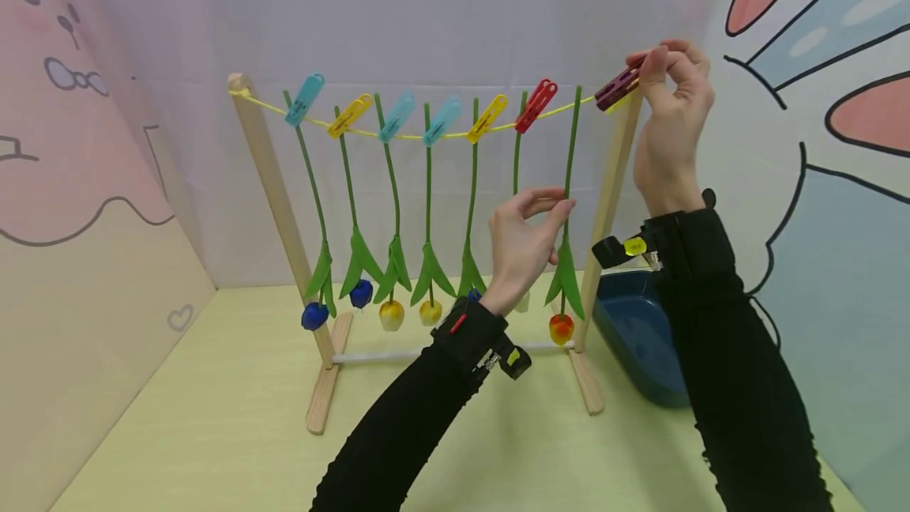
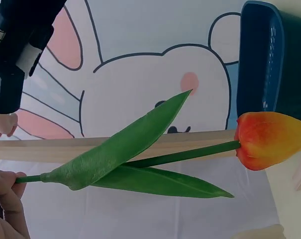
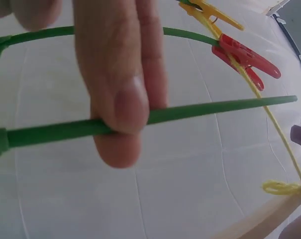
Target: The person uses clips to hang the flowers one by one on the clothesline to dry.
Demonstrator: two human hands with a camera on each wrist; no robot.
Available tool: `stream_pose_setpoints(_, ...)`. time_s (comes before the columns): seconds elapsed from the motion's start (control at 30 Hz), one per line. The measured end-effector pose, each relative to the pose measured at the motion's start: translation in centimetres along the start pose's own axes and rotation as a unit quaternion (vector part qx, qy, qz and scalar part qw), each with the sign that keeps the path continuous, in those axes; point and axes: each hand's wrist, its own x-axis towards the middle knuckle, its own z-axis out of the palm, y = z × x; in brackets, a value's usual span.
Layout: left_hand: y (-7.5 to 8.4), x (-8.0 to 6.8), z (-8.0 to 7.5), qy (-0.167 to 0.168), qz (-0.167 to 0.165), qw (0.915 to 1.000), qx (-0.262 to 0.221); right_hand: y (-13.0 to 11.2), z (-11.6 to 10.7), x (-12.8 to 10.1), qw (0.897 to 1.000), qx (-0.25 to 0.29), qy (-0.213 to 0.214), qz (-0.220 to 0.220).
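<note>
An artificial tulip with an orange-red head (image 1: 562, 329) hangs head down near the stand's right post. My left hand (image 1: 524, 235) pinches its green stem (image 1: 573, 133) between thumb and fingers, and the stem's top end crosses the yellow string (image 3: 282, 137). At the upper right, my right hand (image 1: 675, 117) holds a dark purple clothespin (image 1: 620, 87) by one end, close to the string's right end. In the left wrist view the tulip's orange-red head (image 2: 270, 141) and leaves (image 2: 115, 149) show below the pinching fingers. Only the clothespin's edge (image 3: 300, 132) appears in the right wrist view.
Several tulips hang head down from the string by blue, yellow and red clothespins (image 1: 535, 106). A wooden stand (image 1: 273, 188) carries the string. Behind its right foot sits a dark blue basin (image 1: 643, 338). Cartoon-printed panels (image 1: 853, 259) flank the pale yellow table (image 1: 213, 417).
</note>
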Motion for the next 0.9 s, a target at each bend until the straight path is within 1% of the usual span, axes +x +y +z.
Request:
stream_pose_setpoints(0.03,0.2,0.1,0.1,0.004,-0.007,1.0,0.002,-0.1,0.2,0.2,1.0,-0.002,0.004,0.008)
stream_pose_setpoints(0.1,0.4,0.3,0.3,0.013,-0.01,0.9999,0.006,-0.1,0.5,0.5,1.0,-0.004,0.009,0.021)
stream_pose_setpoints(0.17,0.3,0.6,0.5,0.019,-0.013,0.9997,0.011,-0.2,0.8,0.7,0.999,-0.003,0.012,0.032)
stream_pose_setpoints(0.27,-1.3,1.3,0.6,0.018,-0.002,0.9997,0.018,-0.3,1.2,0.9,0.999,-0.001,0.016,0.048)
stream_pose_setpoints(0.3,-3.1,1.9,0.7,0.016,0.016,0.9996,0.019,-0.3,1.3,1.0,0.998,-0.001,0.018,0.052)
stream_pose_setpoints(0.37,-4.2,2.4,0.8,0.009,0.008,0.9998,0.018,-0.3,1.5,1.0,0.998,-0.009,0.022,0.06)
stream_pose_setpoints(0.4,-4.5,2.5,0.8,0.007,0.006,0.9998,0.017,-0.3,1.5,1.1,0.998,-0.013,0.023,0.062)
stream_pose_setpoints(0.5,-3.5,2.3,0.8,0.019,0.003,0.9997,0.017,-0.3,1.7,1.1,0.997,-0.03,0.025,0.064)
stream_pose_setpoints(0.53,-1.8,1.7,0.7,0.024,-0.014,0.9995,0.017,-0.2,1.7,1.1,0.997,-0.034,0.024,0.064)
stream_pose_setpoints(0.57,-1.0,1.6,0.7,0.03,-0.019,0.9992,0.02,-0.2,1.7,1.1,0.997,-0.038,0.023,0.065)
stream_pose_setpoints(0.6,-0.3,1.3,0.7,0.033,-0.013,0.9992,0.018,-0.2,1.7,1.1,0.997,-0.041,0.022,0.066)
stream_pose_setpoints(0.67,0.6,1.1,0.7,0.037,-0.021,0.9989,0.017,-0.2,1.6,1.0,0.996,-0.048,0.019,0.07)
stream_pose_setpoints(0.77,1.1,1.0,0.8,0.039,-0.029,0.9987,0.013,-0.2,1.6,0.9,0.995,-0.06,0.012,0.078)
stream_pose_setpoints(0.9,0.8,1.1,0.9,0.04,-0.027,0.9988,0.014,-0.4,1.7,0.6,0.994,-0.069,0.001,0.086)
